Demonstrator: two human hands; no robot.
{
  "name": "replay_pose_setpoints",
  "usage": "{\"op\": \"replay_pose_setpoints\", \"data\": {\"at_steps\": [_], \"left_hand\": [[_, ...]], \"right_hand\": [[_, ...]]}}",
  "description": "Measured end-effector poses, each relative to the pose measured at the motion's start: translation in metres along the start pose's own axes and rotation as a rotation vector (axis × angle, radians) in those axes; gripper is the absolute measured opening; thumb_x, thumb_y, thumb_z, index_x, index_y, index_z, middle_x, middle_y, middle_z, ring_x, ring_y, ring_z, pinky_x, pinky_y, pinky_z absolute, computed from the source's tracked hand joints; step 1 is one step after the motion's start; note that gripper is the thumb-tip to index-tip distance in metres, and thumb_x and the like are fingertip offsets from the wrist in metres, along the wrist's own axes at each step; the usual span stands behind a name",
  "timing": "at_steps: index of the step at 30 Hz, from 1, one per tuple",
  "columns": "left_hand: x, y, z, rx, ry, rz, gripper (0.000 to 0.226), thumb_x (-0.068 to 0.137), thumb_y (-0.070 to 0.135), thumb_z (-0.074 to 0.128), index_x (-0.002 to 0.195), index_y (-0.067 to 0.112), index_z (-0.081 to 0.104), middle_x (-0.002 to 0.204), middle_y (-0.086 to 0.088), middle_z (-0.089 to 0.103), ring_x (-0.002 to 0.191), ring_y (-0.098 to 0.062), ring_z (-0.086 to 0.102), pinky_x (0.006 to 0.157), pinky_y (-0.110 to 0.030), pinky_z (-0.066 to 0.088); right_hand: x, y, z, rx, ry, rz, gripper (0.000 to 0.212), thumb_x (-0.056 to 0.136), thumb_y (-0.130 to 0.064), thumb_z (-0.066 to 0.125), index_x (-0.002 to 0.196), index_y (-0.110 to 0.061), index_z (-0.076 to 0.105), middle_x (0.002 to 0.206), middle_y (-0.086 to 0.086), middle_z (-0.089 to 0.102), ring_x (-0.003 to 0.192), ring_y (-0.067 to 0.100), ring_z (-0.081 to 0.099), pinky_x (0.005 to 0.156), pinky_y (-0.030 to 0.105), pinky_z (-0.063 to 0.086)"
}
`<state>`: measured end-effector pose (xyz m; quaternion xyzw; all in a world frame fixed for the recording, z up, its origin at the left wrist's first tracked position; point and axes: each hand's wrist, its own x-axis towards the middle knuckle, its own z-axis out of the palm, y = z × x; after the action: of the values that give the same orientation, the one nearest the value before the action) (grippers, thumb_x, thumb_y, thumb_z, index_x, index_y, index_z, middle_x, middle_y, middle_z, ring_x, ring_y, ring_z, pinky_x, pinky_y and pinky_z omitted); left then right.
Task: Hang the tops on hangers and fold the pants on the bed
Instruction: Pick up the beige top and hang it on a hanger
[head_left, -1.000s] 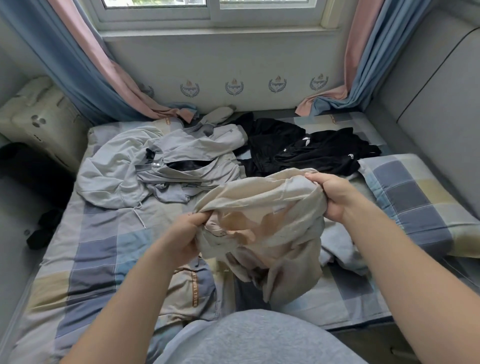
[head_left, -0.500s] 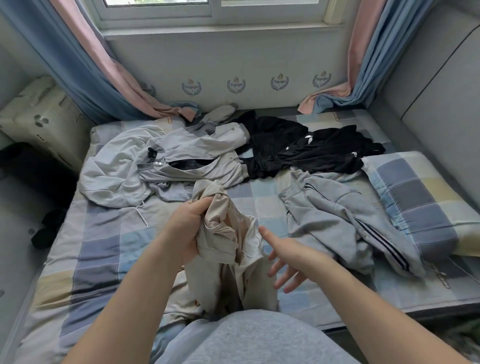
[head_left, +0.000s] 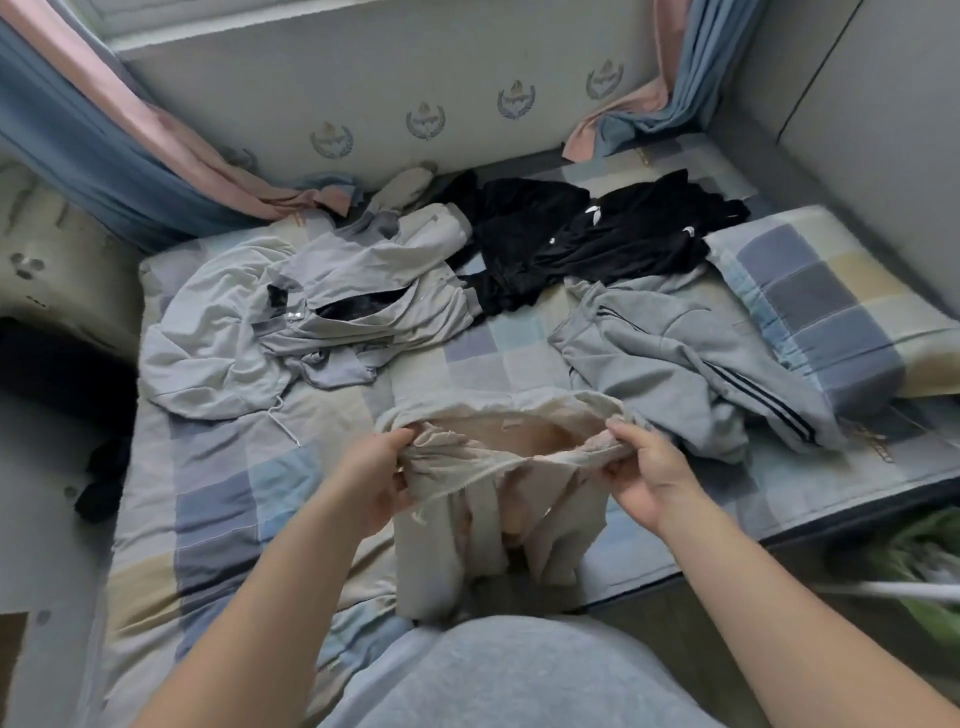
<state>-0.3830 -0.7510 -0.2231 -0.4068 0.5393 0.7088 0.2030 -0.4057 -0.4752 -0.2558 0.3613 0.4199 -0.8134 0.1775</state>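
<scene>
**Q:** What is happening at the centre?

**A:** The left hand (head_left: 374, 483) and the right hand (head_left: 647, 475) are each pinching one side of the waistband of the beige pants (head_left: 467, 540), with fingers curled tight on the cloth. The waistband is gaping open between them above the near part of the bed (head_left: 218, 493). The legs are hanging twisted toward the bed's edge.

**Q:** What is threatening the fold?

**A:** The legs are looking tangled, so laying them down like this is likely setting in creases or a lopsided fold. The hems are dangling near the edge and may be sliding off toward the floor. The grey striped pants (head_left: 675, 358) are lying just beside the right hand, so spreading the beige pair could be dragging or burying them. The grey tops (head_left: 311, 312) and black garments (head_left: 587, 244) are lying farther back, not yet hung. No hanger is showing.
</scene>
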Motion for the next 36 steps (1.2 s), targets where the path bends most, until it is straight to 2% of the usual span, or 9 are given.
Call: {"op": "replay_pose_setpoints", "data": {"at_steps": [3,9,12,14,16,18,23,31,36], "left_hand": [[0.012,-0.02,0.001,-0.051,-0.094,-0.15,0.028,0.108,0.026,0.043,0.116,0.011,0.064,0.104,-0.009,0.076,0.081,-0.021,0.074,0.063,-0.032,0.061],[0.017,-0.036,0.014,-0.063,-0.221,-0.144,0.033,0.11,0.027,0.036,0.111,0.007,0.062,0.085,-0.007,0.074,0.075,-0.019,0.072,0.065,-0.034,0.058],[0.013,-0.042,0.013,0.012,-0.353,-0.148,0.032,0.108,0.03,0.041,0.116,0.005,0.059,0.103,-0.011,0.067,0.098,-0.026,0.066,0.09,-0.046,0.058],[0.008,-0.052,0.012,0.136,-0.416,-0.141,0.032,0.106,0.031,0.048,0.113,0.005,0.064,0.103,-0.012,0.068,0.092,-0.026,0.068,0.09,-0.041,0.058],[-0.002,-0.067,0.014,0.257,-0.519,-0.155,0.025,0.104,0.03,0.051,0.089,0.013,0.062,0.072,-0.005,0.066,0.057,-0.016,0.064,0.058,-0.026,0.057],[-0.017,-0.086,0.017,0.43,-0.598,-0.138,0.024,0.102,0.028,0.054,0.084,0.014,0.06,0.064,-0.004,0.065,0.05,-0.016,0.062,0.046,-0.024,0.051],[-0.083,-0.156,0.033,0.821,-0.777,-0.079,0.021,0.099,0.032,0.062,0.103,0.012,0.065,0.089,-0.01,0.075,0.074,-0.023,0.071,0.063,-0.032,0.055],[-0.211,-0.288,0.065,1.407,-1.13,0.041,0.029,0.093,0.043,0.066,0.089,0.014,0.068,0.076,-0.005,0.073,0.078,-0.026,0.07,0.085,-0.045,0.058],[-0.287,-0.396,0.079,1.515,-1.259,0.043,0.029,0.093,0.043,0.064,0.081,0.017,0.066,0.08,-0.01,0.07,0.078,-0.026,0.066,0.084,-0.044,0.058]], "right_hand": [[-0.021,-0.002,-0.027,0.084,-0.006,-0.043,0.04,0.089,-0.008,0.064,0.128,-0.005,0.054,0.102,0.021,0.054,0.091,0.037,0.057,0.102,0.053,0.044],[-0.085,0.03,-0.067,0.319,0.148,-0.282,0.02,0.084,-0.009,0.063,0.103,-0.013,0.064,0.1,0.009,0.073,0.091,0.023,0.069,0.082,0.034,0.055],[-0.128,0.065,-0.081,0.36,0.243,-0.258,0.034,0.076,-0.022,0.069,0.108,-0.01,0.07,0.108,0.012,0.075,0.089,0.025,0.074,0.079,0.038,0.06],[-0.157,0.096,-0.09,0.372,0.313,-0.231,0.038,0.073,-0.025,0.072,0.109,-0.009,0.073,0.109,0.015,0.075,0.088,0.028,0.075,0.07,0.039,0.061],[-0.186,0.132,-0.098,0.425,0.389,-0.244,0.039,0.079,-0.024,0.071,0.114,-0.007,0.072,0.111,0.016,0.074,0.093,0.031,0.075,0.069,0.039,0.061],[-0.217,0.17,-0.107,0.537,0.494,-0.305,0.035,0.092,-0.025,0.063,0.121,-0.005,0.069,0.117,0.016,0.072,0.103,0.031,0.072,0.079,0.041,0.059],[-0.313,0.249,-0.134,0.777,0.734,-0.453,0.037,0.103,-0.031,0.051,0.127,-0.007,0.064,0.121,0.015,0.071,0.106,0.029,0.071,0.083,0.042,0.055],[-0.455,0.344,-0.185,1.007,1.03,-0.61,0.036,0.102,-0.032,0.052,0.117,-0.004,0.069,0.111,0.018,0.074,0.096,0.031,0.074,0.065,0.035,0.059],[-0.528,0.394,-0.24,0.982,1.153,-0.668,0.043,0.104,-0.03,0.048,0.088,-0.007,0.081,0.097,0.017,0.076,0.085,0.028,0.076,0.061,0.033,0.059]]}}
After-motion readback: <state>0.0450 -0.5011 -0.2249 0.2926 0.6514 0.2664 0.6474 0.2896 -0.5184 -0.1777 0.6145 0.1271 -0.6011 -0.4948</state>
